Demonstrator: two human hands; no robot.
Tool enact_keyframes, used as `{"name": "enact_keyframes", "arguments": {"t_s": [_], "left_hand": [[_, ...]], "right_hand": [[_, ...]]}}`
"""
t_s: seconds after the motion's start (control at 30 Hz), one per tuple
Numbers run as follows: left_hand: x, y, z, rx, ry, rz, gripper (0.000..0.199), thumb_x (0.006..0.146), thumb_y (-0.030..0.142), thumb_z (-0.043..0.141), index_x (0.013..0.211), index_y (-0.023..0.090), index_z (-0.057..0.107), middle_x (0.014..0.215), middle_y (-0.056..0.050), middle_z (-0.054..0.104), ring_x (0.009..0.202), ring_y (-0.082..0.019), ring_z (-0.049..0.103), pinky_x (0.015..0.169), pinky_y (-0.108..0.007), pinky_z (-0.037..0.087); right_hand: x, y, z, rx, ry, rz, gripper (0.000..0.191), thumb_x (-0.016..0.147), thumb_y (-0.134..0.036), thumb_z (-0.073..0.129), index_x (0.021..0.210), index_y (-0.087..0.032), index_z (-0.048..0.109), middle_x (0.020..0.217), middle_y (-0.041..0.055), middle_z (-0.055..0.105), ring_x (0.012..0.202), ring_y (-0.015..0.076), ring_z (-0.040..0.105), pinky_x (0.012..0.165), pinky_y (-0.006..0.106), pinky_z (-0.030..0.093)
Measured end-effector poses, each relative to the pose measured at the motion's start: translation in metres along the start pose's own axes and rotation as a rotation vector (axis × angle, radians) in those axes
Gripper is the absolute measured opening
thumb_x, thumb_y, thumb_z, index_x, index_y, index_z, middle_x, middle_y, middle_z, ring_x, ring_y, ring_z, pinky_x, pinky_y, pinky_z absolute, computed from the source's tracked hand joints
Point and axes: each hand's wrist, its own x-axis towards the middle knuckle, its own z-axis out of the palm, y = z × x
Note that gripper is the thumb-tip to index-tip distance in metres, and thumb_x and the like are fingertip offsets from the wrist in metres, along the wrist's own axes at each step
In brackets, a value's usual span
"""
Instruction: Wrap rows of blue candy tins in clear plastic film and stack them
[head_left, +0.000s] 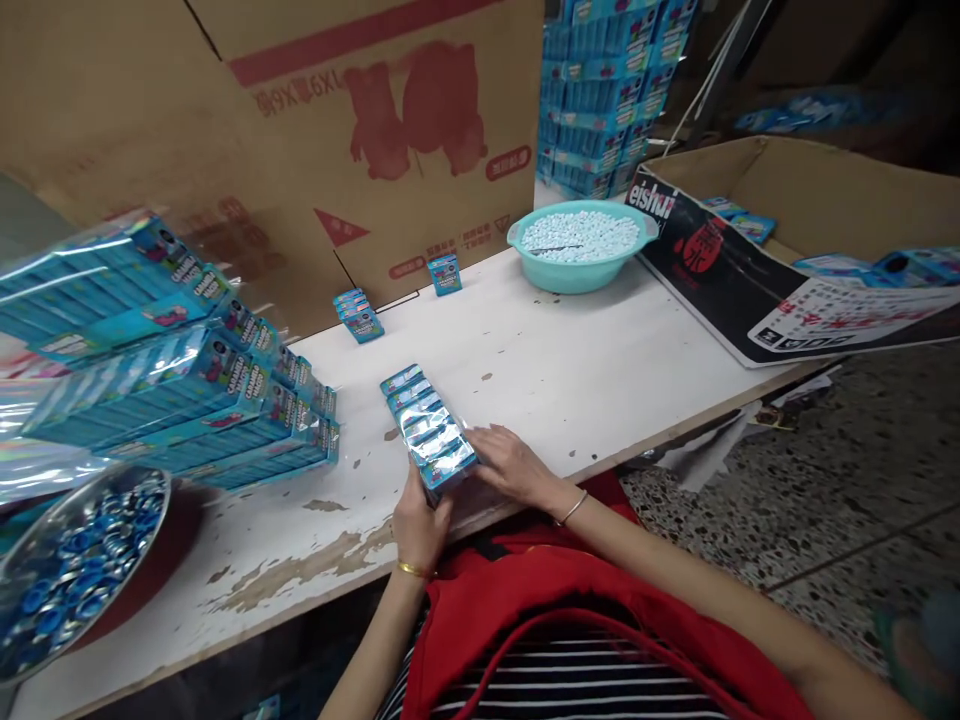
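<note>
A row of small blue candy boxes [429, 420] lies on the white table, slanting away from me, its tops shiny. My left hand [420, 525] is closed round the near end, thumb on the near right side and fingers on the left, partly hidden by the boxes. Against the row's right side presses my right hand [514, 465], its fingertips partly hidden by the boxes. Farther back stand a short stack of blue boxes [359, 316] and a single blue box [445, 275].
At left are stacked wrapped box packs [187, 390] and a metal bowl [161, 520] of blue and silver pieces. Behind stands a large cardboard carton [300, 170]. A turquoise basin [577, 275] holds white pellets. Right of it sits an open black-printed carton [705, 290] with blue packs.
</note>
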Motion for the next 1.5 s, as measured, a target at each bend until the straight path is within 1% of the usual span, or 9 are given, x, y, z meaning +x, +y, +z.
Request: {"name": "enact_keyframes", "arguments": {"t_s": [0.33, 0.47, 0.57, 0.63, 0.73, 0.93, 1.13, 1.3, 1.5], "left_hand": [[0.000, 0.007, 0.018, -0.001, 0.118, 0.047, 0.062, 0.087, 0.033, 0.056, 0.143, 0.017, 0.035, 0.123, -0.017, 0.062, 0.109, -0.028, 0.063, 0.086, -0.037, 0.053], [0.013, 0.031, 0.033, -0.113, -0.114, 0.219, 0.099, 0.076, 0.047, 0.069, 0.151, 0.014, 0.012, 0.150, -0.022, 0.032, 0.136, -0.033, 0.038, 0.103, -0.046, 0.045], [0.049, 0.036, 0.023, -0.219, -0.248, 0.305, 0.087, 0.075, 0.050, 0.068, 0.146, 0.018, 0.030, 0.147, -0.019, 0.039, 0.133, -0.032, 0.042, 0.104, -0.047, 0.044], [0.085, 0.028, 0.003, -0.273, -0.060, 0.248, 0.057, 0.083, 0.046, 0.060, 0.132, 0.018, 0.049, 0.132, -0.015, 0.056, 0.122, -0.026, 0.054, 0.103, -0.044, 0.044], [0.144, 0.007, -0.032, -0.303, 0.336, -0.037, 0.061, 0.077, 0.052, 0.063, 0.123, 0.012, 0.054, 0.121, -0.017, 0.059, 0.109, -0.026, 0.058, 0.090, -0.040, 0.048], [0.206, -0.004, -0.048, -0.516, 0.007, -0.406, 0.040, 0.064, 0.053, 0.068, 0.061, 0.015, 0.059, 0.055, 0.000, 0.055, 0.059, -0.013, 0.049, 0.063, -0.026, 0.039], [0.175, 0.020, -0.059, -0.601, 0.125, -0.347, 0.035, 0.060, 0.044, 0.069, 0.049, 0.018, 0.049, 0.046, 0.004, 0.045, 0.052, -0.010, 0.040, 0.055, -0.024, 0.034], [0.126, 0.052, -0.130, -0.692, 0.216, -0.207, 0.032, 0.069, 0.044, 0.066, 0.059, 0.016, 0.053, 0.056, 0.003, 0.048, 0.056, -0.009, 0.042, 0.058, -0.023, 0.036], [0.121, 0.079, -0.291, -0.477, 0.545, 0.085, 0.028, 0.078, 0.031, 0.068, 0.060, 0.015, 0.052, 0.058, 0.003, 0.048, 0.056, -0.007, 0.041, 0.055, -0.022, 0.033]], "right_hand": [[0.009, 0.016, -0.004, 0.029, -0.010, -0.062, 0.033, 0.096, -0.027, 0.044, 0.125, -0.014, 0.054, 0.122, 0.0125, 0.063, 0.115, 0.0186, 0.058, 0.111, 0.048, 0.030], [0.008, 0.054, -0.034, 0.143, 0.005, 0.108, 0.041, 0.093, -0.034, 0.049, 0.131, -0.018, 0.051, 0.130, 0.0133, 0.057, 0.123, 0.0216, 0.051, 0.110, 0.049, 0.032], [0.002, 0.077, -0.053, 0.332, 0.237, 0.399, 0.056, 0.087, -0.047, 0.053, 0.135, -0.019, 0.044, 0.137, 0.0152, 0.050, 0.128, 0.0244, 0.045, 0.106, 0.046, 0.037], [0.002, 0.078, -0.060, 0.438, 0.415, 0.581, 0.058, 0.084, -0.057, 0.052, 0.126, -0.017, 0.050, 0.127, 0.0156, 0.056, 0.120, 0.0255, 0.052, 0.100, 0.044, 0.042], [0.014, 0.059, -0.063, 0.560, 0.540, 0.767, 0.059, 0.081, -0.071, 0.046, 0.098, -0.016, 0.058, 0.097, 0.0099, 0.064, 0.091, 0.0213, 0.060, 0.081, 0.035, 0.048], [0.053, 0.025, -0.057, 0.764, 0.531, 0.800, 0.057, 0.071, -0.074, 0.056, 0.064, -0.017, 0.048, 0.061, -0.0019, 0.045, 0.058, 0.0110, 0.039, 0.056, 0.025, 0.033], [0.049, 0.013, -0.076, 0.674, 0.499, 0.696, 0.054, 0.062, -0.067, 0.067, 0.055, -0.018, 0.046, 0.058, -0.0008, 0.042, 0.061, 0.0134, 0.038, 0.057, 0.027, 0.032], [0.073, -0.027, -0.138, 0.656, 0.247, 0.557, 0.047, 0.073, -0.059, 0.066, 0.058, -0.017, 0.049, 0.062, 0.0000, 0.044, 0.064, 0.0131, 0.040, 0.059, 0.025, 0.033], [0.169, -0.142, -0.194, 0.801, 0.104, 0.212, 0.036, 0.083, -0.045, 0.065, 0.064, -0.016, 0.053, 0.067, 0.0004, 0.048, 0.063, 0.0106, 0.041, 0.055, 0.023, 0.033]]}}
